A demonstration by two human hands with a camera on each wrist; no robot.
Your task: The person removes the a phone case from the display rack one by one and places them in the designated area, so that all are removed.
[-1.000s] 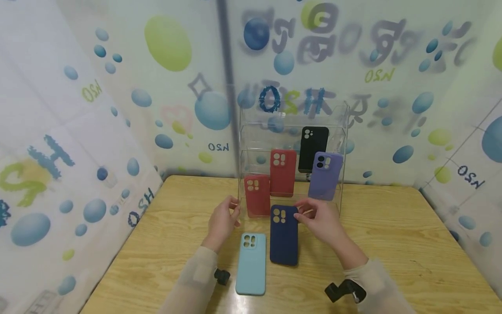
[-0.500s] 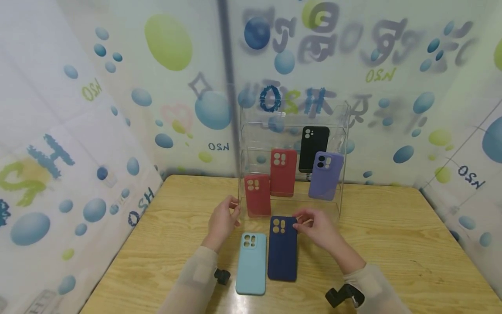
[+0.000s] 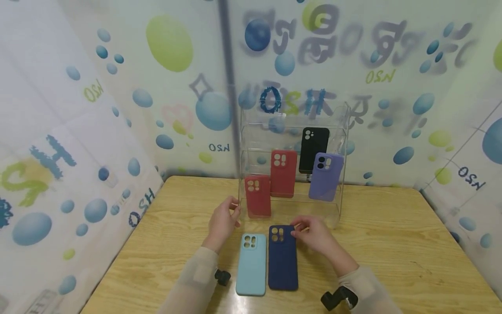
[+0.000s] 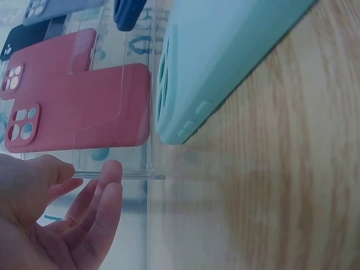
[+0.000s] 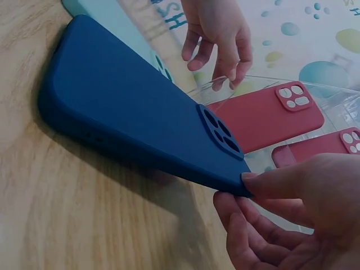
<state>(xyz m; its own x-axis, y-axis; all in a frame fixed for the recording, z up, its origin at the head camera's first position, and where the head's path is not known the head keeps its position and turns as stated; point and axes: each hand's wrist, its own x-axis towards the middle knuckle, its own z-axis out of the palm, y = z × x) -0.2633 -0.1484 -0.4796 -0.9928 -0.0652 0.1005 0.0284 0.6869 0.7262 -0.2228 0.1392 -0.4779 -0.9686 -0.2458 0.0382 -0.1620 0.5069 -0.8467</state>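
Note:
My right hand (image 3: 313, 234) pinches the top right corner of a navy blue phone case (image 3: 283, 266) between thumb and fingers. In the right wrist view, that camera end is lifted off the wood, with a shadow beneath it. Just left of it, a light blue phone case (image 3: 251, 268) lies on the table. My left hand (image 4: 73, 216) pinches the left side edge of a clear tiered display stand (image 4: 147, 176). On that stand are a front red phone case (image 3: 258, 198), another red phone case (image 3: 283, 176) behind it, a purple phone case (image 3: 325, 179) and a black phone case (image 3: 312, 148).
The wooden table (image 3: 392, 235) stretches to both sides of the stand. Close behind the stand hangs a pale printed curtain wall (image 3: 188, 144) with blue and green bubbles. Black wrist cameras sit on both sleeves.
My right hand has drawn the navy phone case toward me, down beside the light blue one. The left hand stays on the stand's edge, and the other cases have not moved.

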